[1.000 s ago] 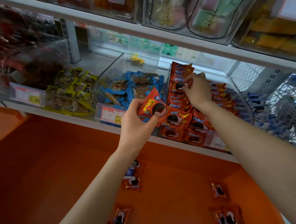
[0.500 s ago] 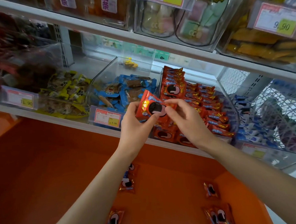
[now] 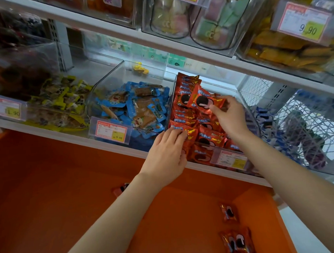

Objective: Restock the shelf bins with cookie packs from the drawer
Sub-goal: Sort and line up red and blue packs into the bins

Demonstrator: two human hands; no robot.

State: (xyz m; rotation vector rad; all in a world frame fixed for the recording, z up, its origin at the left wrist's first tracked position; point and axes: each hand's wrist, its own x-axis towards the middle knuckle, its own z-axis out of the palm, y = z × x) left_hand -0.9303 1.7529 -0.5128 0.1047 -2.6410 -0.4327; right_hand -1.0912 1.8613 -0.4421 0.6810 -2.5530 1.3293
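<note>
A clear shelf bin [image 3: 251,112] holds several red cookie packs in rows. My right hand [image 3: 229,116] pinches one red cookie pack [image 3: 202,100] by its end, holding it over the back rows of the bin. My left hand [image 3: 168,154] rests on the front left packs [image 3: 190,133], fingers curled on them at the bin's front edge. Below, the orange drawer [image 3: 51,196] holds loose red cookie packs [image 3: 236,241] at the lower right, another pack [image 3: 228,212] above them, and one [image 3: 121,188] partly hidden by my left forearm.
Left of the cookie bin stands a clear bin of blue snack packs [image 3: 135,108], then a bin of yellow packs [image 3: 61,96]. A white wire basket [image 3: 302,125] stands at the right. An upper shelf [image 3: 159,41] with more bins and price tags hangs overhead.
The pack passed from my left hand to my right hand, which carried it up over the bin. My left hand dropped onto the front packs.
</note>
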